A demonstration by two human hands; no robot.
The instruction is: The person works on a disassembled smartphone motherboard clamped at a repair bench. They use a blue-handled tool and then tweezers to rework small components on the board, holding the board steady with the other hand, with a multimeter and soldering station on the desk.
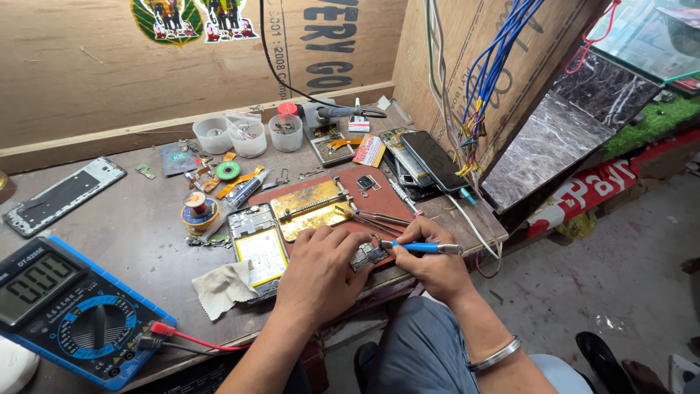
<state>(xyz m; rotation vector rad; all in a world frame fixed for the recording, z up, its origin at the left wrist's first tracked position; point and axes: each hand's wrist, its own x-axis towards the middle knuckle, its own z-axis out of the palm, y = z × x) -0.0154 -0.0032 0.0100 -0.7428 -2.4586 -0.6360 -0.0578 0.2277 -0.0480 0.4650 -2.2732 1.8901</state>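
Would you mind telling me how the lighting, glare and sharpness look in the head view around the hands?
Head view: soft, even daylight, faint shadows under the left hand and right hand; the circuit board and blue tool are sharp; mild glare on the gold plate; wide-angle bending at the edges stretches the multimeter.

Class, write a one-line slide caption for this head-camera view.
Left hand steadies a small circuit board on a cluttered bench while the right hand holds a blue-handled tool to it.
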